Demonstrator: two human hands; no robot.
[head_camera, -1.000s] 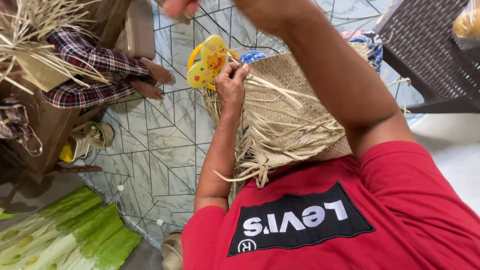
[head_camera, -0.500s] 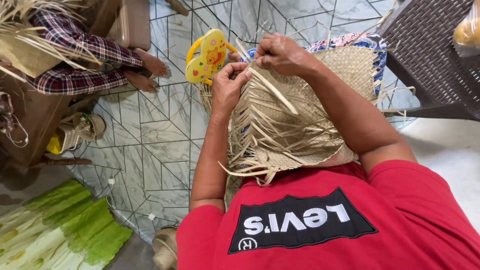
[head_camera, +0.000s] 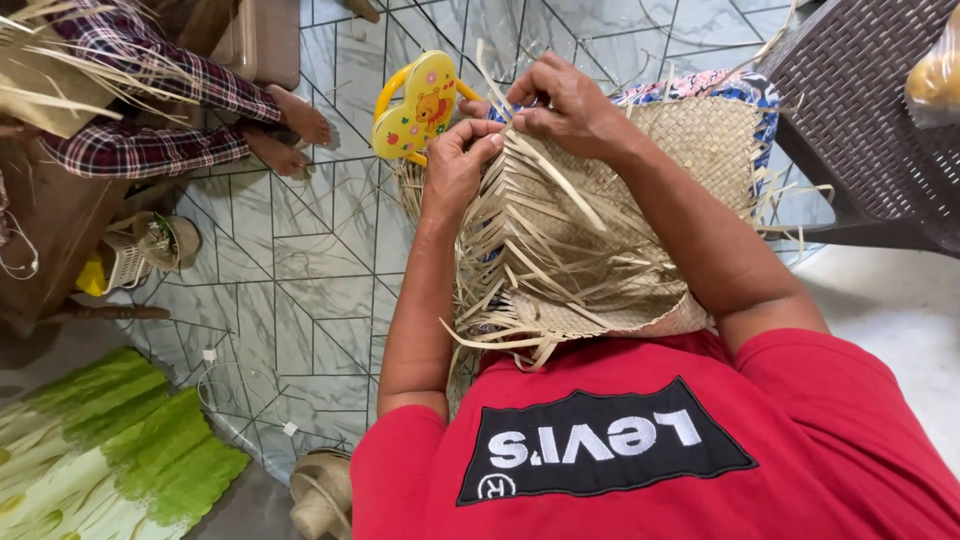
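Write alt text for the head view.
Both hands, left hand and right hand, pinch pale straw strips at the far edge of a half-woven mat on the lap. Yellow child's sandals lie on the tiled floor beyond.

Both hands sit close together at the far edge of the woven mat (head_camera: 640, 190); left hand (head_camera: 462, 160) and right hand (head_camera: 565, 100) almost touch, no gap to pass between. Loose strips (head_camera: 530, 270) stick out along the mat's left side, snag risk below the left forearm. Yellow toy (head_camera: 418, 105) lies just beyond the left hand and blocks the way forward. Dark wicker chair (head_camera: 870, 110) closes off the right. Another person's bare feet (head_camera: 290, 135) far left. Open tiled floor (head_camera: 300, 290) between the feet and the left arm is the free lane.
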